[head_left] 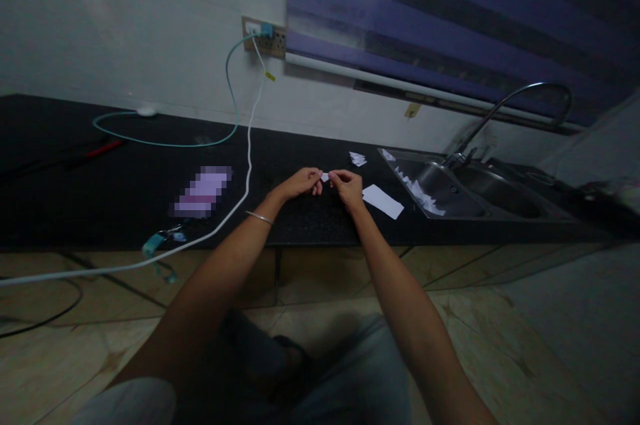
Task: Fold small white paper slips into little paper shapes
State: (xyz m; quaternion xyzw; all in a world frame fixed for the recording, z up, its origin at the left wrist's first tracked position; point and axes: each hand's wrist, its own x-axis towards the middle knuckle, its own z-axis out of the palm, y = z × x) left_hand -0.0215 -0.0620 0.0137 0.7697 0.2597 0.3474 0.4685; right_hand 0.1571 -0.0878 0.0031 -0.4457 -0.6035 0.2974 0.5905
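Observation:
Between my two hands, just above the black counter, is a small folded piece of white paper (325,177). My left hand (303,183) pinches its left side between thumb and finger; a metal bangle sits on that wrist. On the other side, my right hand (349,187) grips the paper's right edge with closed fingers. A stack of white paper slips (383,202) lies on the counter right beside my right hand. Farther back rests a small pile of folded paper pieces (357,159). More folded white pieces (421,193) form a row along the sink's left rim.
A steel double sink (450,198) with a curved faucet (500,108) is on the right. A white cable (249,165) crosses the counter from the wall socket (273,41). A teal cable (175,145), a pixelated rectangle (203,191) and keys with a teal tag (154,243) lie left.

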